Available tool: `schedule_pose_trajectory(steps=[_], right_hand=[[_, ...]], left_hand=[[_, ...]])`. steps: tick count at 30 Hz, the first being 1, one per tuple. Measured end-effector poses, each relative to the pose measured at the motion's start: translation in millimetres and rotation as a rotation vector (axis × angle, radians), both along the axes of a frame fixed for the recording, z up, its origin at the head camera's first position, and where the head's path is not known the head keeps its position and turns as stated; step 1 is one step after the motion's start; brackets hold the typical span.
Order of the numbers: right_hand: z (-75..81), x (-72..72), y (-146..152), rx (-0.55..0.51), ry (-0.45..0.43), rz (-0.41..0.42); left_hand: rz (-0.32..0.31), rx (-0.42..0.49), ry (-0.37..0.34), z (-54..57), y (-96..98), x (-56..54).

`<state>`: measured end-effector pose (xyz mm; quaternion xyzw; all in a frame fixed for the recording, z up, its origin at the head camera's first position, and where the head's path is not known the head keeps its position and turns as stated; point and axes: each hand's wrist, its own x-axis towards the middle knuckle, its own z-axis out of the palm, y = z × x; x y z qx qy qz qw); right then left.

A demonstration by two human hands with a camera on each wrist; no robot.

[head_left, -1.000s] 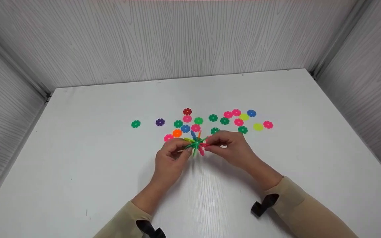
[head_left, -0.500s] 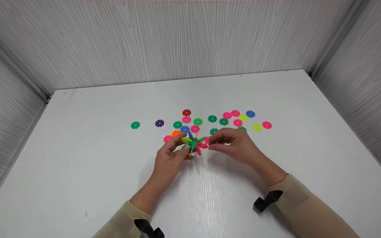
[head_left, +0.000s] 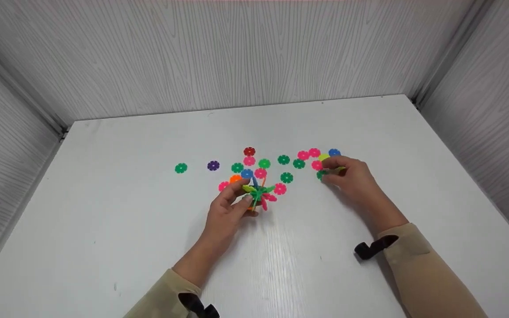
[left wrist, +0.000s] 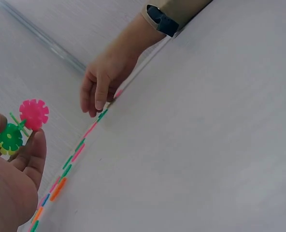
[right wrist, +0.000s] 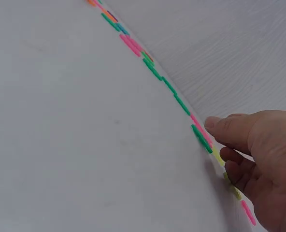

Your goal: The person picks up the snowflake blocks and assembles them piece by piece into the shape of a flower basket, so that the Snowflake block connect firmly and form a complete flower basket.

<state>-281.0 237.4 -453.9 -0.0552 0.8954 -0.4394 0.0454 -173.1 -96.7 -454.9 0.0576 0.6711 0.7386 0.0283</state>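
Note:
My left hand [head_left: 226, 214] holds a cluster of interlocked notched plastic discs [head_left: 259, 193] between thumb and fingers, above the table. The cluster has green, yellow, blue, orange and pink petals. In the left wrist view, its pink disc [left wrist: 34, 114] and green disc [left wrist: 10, 137] show beside the fingers. My right hand [head_left: 356, 179] hovers over the right end of the loose discs, thumb and fingers apart. Its fingertips are close to a dark green disc [head_left: 320, 175] and a pink disc [head_left: 317, 165]. From the right wrist, nothing shows gripped in that hand [right wrist: 266, 159].
Several loose discs lie in a loose band across the table [head_left: 148, 229], among them a purple disc [head_left: 213, 165], a red disc [head_left: 249, 151] and a lone green disc [head_left: 181, 168] at left. A panel [head_left: 237, 57] stands behind the table, with side panels left and right.
My right hand has left the cluster and moved right, to the discs at the right end. My left hand keeps hold of the cluster, which has turned a little and shifted slightly left.

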Motion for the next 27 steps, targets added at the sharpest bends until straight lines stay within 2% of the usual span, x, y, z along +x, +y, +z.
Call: schedule_pose_trajectory(steps=[5, 13, 19, 24, 27], right_hand=[[-0.9, -0.1, -0.8, 0.061, 0.010, 0.046], [2.3, 0.7, -3.9, 0.083, 0.001, 0.073], [7.3, 6.3, -14.1, 0.018, -0.020, 0.060], [18.6, 14.6, -30.7, -0.086, 0.042, 0.132], [26.0, 24.3, -46.8, -0.175, 0.073, 0.183]], left_hand=[[-0.015, -0.005, 0.010, -0.7, -1.3, 0.4], [-0.023, -0.012, 0.006, -0.4, -1.7, 1.3], [-0.052, 0.001, 0.008, -1.1, -2.9, 2.3], [-0.080, 0.039, -0.030, 0.6, -2.1, 1.9], [-0.073, 0.018, -0.047, 1.5, 0.1, 2.0]])
